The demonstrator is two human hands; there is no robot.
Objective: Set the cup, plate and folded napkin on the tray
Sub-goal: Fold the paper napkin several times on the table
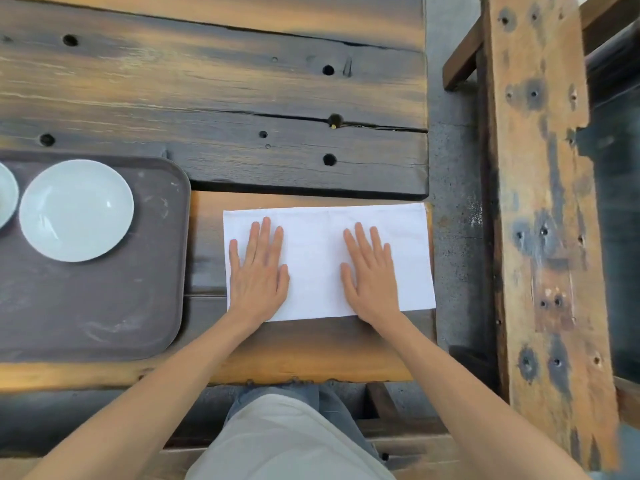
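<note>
A white napkin lies flat as a wide rectangle on the wooden table, right of the tray. My left hand presses flat on its left half, fingers spread. My right hand lies flat on its right half in the same way. Neither hand grips anything. The dark brown tray sits at the left. A pale round plate rests on its upper part. At the frame's left edge a second pale round rim, probably the cup, stands on the tray, mostly cut off.
The table is made of dark weathered planks with holes and cracks. Its right edge ends just past the napkin. A rough wooden bench or beam runs along the right across a gap of grey floor. My legs are below the near edge.
</note>
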